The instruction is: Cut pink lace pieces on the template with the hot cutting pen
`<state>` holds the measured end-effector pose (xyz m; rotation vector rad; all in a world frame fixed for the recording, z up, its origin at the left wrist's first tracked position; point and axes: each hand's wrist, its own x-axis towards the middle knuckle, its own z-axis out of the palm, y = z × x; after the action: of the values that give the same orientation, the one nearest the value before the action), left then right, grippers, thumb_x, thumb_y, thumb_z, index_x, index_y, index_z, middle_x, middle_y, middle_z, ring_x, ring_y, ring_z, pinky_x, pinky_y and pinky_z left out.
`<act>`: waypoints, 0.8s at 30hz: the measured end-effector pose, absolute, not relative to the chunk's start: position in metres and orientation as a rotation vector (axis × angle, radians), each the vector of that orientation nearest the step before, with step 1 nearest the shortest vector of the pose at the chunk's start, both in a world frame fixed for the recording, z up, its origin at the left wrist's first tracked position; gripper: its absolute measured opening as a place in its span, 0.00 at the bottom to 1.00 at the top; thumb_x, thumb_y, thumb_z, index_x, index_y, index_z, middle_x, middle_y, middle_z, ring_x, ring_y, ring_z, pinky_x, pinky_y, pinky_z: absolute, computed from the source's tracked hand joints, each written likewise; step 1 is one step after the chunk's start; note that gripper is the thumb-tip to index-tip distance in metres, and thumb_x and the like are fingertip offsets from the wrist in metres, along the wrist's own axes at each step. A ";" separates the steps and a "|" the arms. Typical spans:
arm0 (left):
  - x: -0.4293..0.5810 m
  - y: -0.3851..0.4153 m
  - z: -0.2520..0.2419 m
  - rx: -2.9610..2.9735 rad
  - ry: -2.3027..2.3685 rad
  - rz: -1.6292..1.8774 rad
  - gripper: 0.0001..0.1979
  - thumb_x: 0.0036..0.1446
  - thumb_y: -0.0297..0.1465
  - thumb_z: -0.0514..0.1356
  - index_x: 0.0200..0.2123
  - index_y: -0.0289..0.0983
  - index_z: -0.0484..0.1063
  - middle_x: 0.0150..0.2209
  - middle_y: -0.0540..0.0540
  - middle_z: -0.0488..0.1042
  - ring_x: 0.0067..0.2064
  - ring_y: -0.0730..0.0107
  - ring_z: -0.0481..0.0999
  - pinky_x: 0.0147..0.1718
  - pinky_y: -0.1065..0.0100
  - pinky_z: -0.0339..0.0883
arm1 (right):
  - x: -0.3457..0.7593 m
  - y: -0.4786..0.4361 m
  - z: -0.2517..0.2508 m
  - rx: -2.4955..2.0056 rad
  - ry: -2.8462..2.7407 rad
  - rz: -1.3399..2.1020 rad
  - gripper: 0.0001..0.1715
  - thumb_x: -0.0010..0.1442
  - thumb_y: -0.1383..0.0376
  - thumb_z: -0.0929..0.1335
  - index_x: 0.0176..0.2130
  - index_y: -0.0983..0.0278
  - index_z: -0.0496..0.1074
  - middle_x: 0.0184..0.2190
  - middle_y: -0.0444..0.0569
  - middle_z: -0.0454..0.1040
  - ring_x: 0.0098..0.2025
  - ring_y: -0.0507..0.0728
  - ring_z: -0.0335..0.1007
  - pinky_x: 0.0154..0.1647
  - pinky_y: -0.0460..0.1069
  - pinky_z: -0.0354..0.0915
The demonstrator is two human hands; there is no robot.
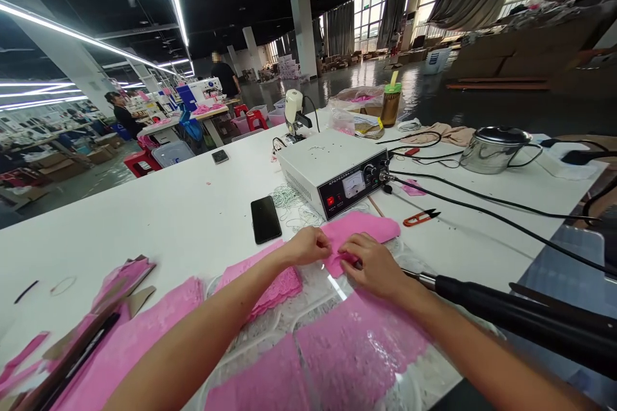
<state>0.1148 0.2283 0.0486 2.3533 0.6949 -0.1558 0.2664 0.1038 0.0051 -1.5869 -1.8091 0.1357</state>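
Observation:
A pink fabric piece (369, 226) lies under both hands, in front of a white control box (328, 157). My left hand (307, 246) is closed, its thumb and fingers pinching the left edge of that fabric. My right hand (373, 263) has its fingers bent and pressed together on the same piece. Close to the right palm is the metal tip of a black-handled tool (463, 289), partly hidden by the hand. A stack of pink lace pieces (277, 289) sits left of the hands. Nearer me, flat pink pieces (342, 353) lie beneath a clear sheet.
A black phone (266, 219) lies left of the box; orange thread snips (421, 218) lie to its right. Black cables cross the right side near a glass pot (496, 151). A lidded bottle (391, 103) stands behind. Pink fabric and dark strips cover the left front. Two people are farther back.

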 end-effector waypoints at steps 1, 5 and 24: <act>0.115 0.228 0.051 2.354 0.690 -0.150 0.15 0.65 0.37 0.60 0.50 0.34 0.70 0.49 0.43 0.72 0.45 0.62 0.75 0.43 0.58 0.73 | 0.266 0.105 0.004 -1.611 -1.798 0.105 0.08 0.57 0.70 0.67 0.35 0.61 0.76 0.34 0.50 0.75 0.39 0.59 0.69 0.41 0.53 0.65; 0.111 0.227 0.067 2.372 0.660 -0.117 0.14 0.65 0.36 0.59 0.50 0.34 0.70 0.48 0.43 0.73 0.45 0.63 0.75 0.43 0.58 0.73 | 0.271 0.108 -0.001 -1.742 -1.715 -0.035 0.10 0.58 0.71 0.64 0.35 0.63 0.75 0.35 0.53 0.75 0.40 0.62 0.68 0.42 0.55 0.63; 0.040 0.118 0.071 2.203 0.440 -0.231 0.07 0.48 0.19 0.63 0.26 0.36 0.76 0.35 0.52 0.72 0.34 0.76 0.71 0.31 0.77 0.64 | 0.266 -0.016 0.011 -1.352 -2.057 -0.342 0.11 0.60 0.78 0.63 0.36 0.64 0.68 0.31 0.49 0.73 0.35 0.57 0.65 0.43 0.54 0.63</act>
<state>0.0402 0.1180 0.0712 2.2033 0.4398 -0.2310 0.2661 -0.0163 0.0110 -1.3524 -2.0568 -0.3421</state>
